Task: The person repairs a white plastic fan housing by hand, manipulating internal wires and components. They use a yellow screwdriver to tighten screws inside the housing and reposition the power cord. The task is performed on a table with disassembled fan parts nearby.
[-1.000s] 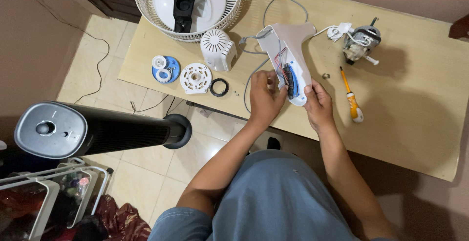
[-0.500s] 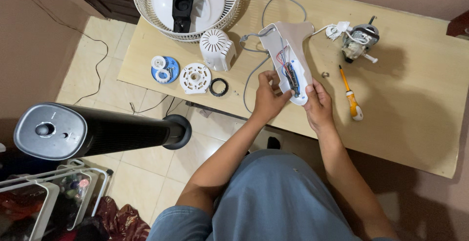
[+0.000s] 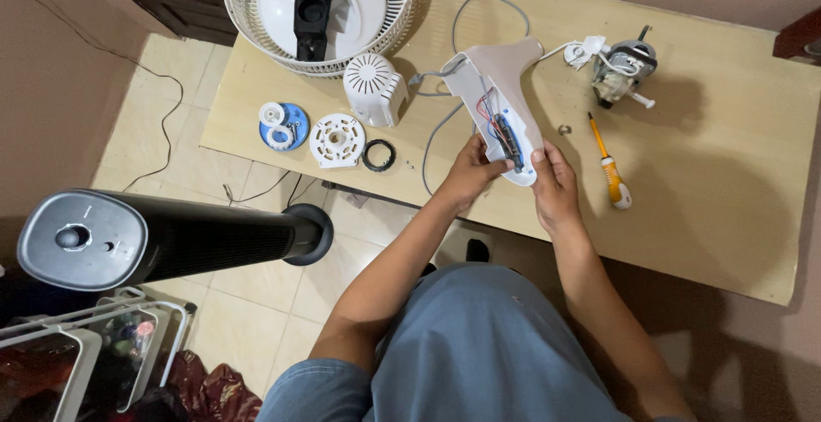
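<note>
A white plastic fan stand housing lies on the wooden table, its open underside showing wires and a dark switch block with a blue part. My left hand grips the housing's near end from the left, fingers on the switch block. My right hand holds the same end from the right, thumb against its rim. A grey cord runs from the housing across the table.
A yellow-handled screwdriver lies right of my hands, a fan motor behind it. A fan grille with blade, white motor cover, round white and blue parts and a black ring sit left. A black tower fan stands below.
The housing has been turned and shifted a little; my left hand's fingers moved onto the switch block. Both hands stay at its near end.
</note>
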